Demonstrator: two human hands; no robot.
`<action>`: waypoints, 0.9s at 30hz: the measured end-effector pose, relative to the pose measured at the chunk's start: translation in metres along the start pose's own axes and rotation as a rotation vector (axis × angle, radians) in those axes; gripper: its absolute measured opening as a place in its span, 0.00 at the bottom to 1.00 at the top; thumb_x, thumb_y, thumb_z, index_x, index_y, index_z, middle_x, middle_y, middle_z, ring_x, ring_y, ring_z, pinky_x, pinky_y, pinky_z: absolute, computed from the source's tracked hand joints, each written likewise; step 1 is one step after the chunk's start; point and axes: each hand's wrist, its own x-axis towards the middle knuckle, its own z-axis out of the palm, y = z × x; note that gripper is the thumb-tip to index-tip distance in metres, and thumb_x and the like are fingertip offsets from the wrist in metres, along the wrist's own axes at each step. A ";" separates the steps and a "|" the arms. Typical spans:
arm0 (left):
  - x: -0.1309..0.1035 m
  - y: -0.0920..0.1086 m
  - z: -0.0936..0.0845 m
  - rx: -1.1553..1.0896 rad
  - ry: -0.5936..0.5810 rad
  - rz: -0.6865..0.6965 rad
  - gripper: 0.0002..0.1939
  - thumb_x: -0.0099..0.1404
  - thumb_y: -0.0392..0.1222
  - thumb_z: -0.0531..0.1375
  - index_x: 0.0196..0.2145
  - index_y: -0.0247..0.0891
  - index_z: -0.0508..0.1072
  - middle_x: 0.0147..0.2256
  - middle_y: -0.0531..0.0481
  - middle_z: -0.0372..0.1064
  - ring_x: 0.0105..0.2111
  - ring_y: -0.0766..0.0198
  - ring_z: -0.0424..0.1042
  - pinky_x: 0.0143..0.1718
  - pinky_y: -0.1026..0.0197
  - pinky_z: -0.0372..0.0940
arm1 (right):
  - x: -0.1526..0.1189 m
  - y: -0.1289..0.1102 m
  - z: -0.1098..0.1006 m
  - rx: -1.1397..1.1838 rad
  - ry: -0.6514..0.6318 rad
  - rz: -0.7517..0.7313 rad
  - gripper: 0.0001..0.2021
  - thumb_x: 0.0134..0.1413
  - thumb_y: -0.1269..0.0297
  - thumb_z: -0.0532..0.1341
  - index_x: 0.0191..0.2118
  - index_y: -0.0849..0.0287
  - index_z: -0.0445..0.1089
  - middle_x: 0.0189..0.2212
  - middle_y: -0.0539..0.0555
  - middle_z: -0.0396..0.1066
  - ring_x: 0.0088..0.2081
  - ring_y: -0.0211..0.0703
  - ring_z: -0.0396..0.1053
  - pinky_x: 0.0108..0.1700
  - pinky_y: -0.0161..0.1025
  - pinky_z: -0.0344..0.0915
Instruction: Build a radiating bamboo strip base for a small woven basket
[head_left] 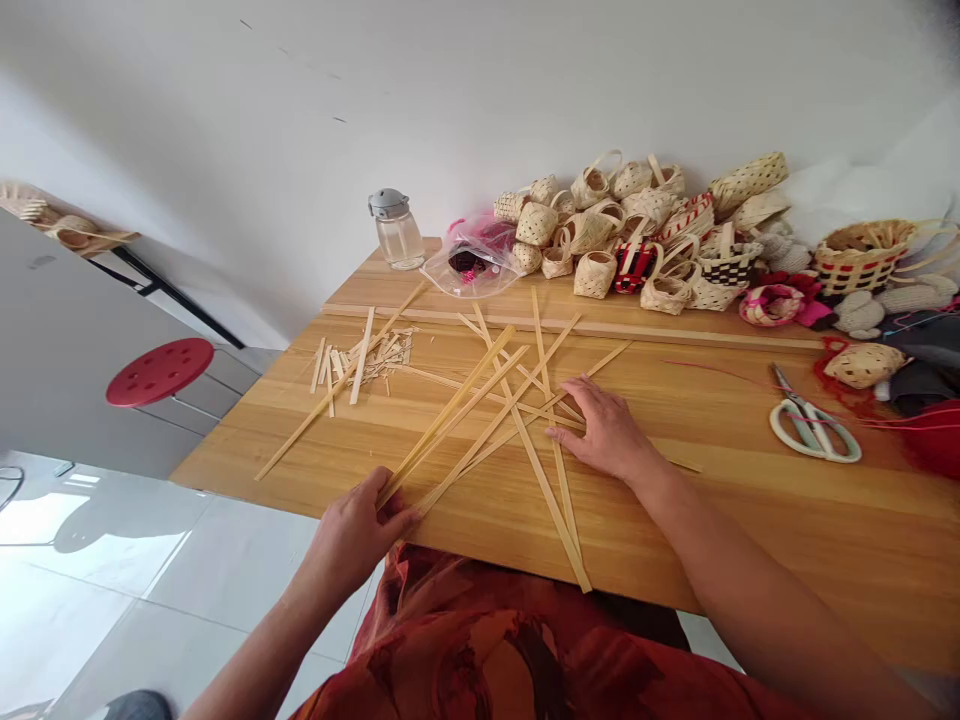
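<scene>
My left hand (367,525) is closed around the near ends of several flat bamboo strips (448,405), which slant up and away to the right above the table's front part. My right hand (600,430) lies over a loose star of crossing bamboo strips (514,400), thumb and fingers apart, fingertips touching the strips near their crossing. Part of the crossing is hidden under that hand. One long strip (547,503) reaches past the table's front edge. Left of the star, a separate strip (300,430) lies slantwise.
Short strip offcuts (386,355) lie on the wooden table (712,540) at left. Scissors (814,425) rest at right. Along the wall stand a water bottle (400,235), a plastic bag (476,262), several small woven baskets (596,272) and a larger basket (859,262). A red stool (160,372) is beyond the left edge.
</scene>
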 end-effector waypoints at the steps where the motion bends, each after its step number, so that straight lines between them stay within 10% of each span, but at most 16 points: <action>1: 0.000 0.001 0.000 -0.002 0.000 -0.001 0.13 0.61 0.49 0.61 0.30 0.43 0.60 0.28 0.55 0.70 0.30 0.60 0.70 0.32 0.62 0.56 | -0.001 -0.001 0.001 0.012 0.007 -0.012 0.32 0.59 0.46 0.62 0.63 0.57 0.59 0.64 0.65 0.63 0.68 0.66 0.54 0.62 0.66 0.59; 27: 0.013 0.004 0.006 0.003 0.047 0.030 0.12 0.61 0.50 0.61 0.31 0.44 0.61 0.31 0.54 0.74 0.33 0.59 0.73 0.33 0.62 0.57 | -0.002 -0.004 0.000 -0.042 -0.006 -0.086 0.32 0.62 0.48 0.59 0.66 0.56 0.56 0.64 0.64 0.63 0.64 0.61 0.60 0.60 0.59 0.60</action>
